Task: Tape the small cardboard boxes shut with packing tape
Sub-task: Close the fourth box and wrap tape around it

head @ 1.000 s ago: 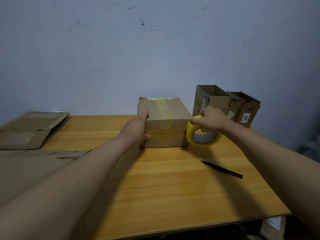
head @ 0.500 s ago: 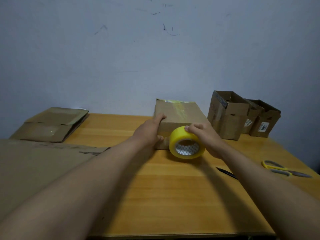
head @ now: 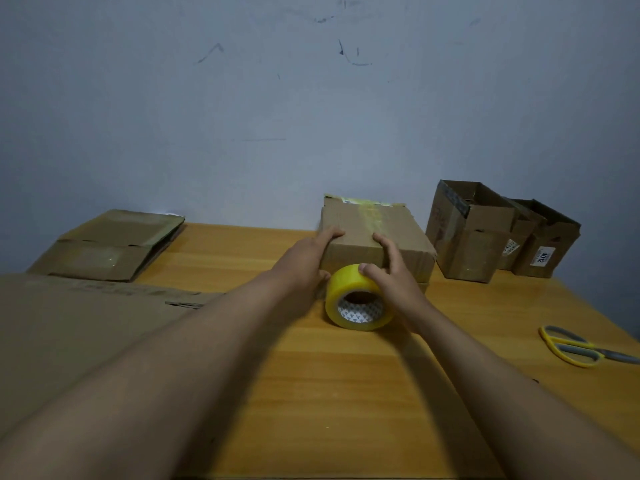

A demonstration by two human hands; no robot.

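Observation:
A closed brown cardboard box (head: 403, 237) lies at the back of the wooden table (head: 329, 393), with a yellowish tape strip along its top. My left hand (head: 304, 261) grips its front left corner, fingers over the top edge and thumb on the front face. My right hand (head: 391, 271) lays straight fingers on the box top near the front edge, while its thumb touches the yellow packing tape roll (head: 349, 296). The roll stands on its edge on the table, right in front of the box.
Two open small cardboard boxes (head: 464, 244) (head: 547, 247) stand to the right, against the wall. Yellow-handled scissors (head: 575, 348) lie near the right table edge. Flattened cardboard (head: 104, 244) and a large cardboard sheet (head: 69, 323) cover the left side.
My right hand brought the tape roll from the box's right side to its front, set it on the table, and moved its fingers up onto the box top. The view shifted right.

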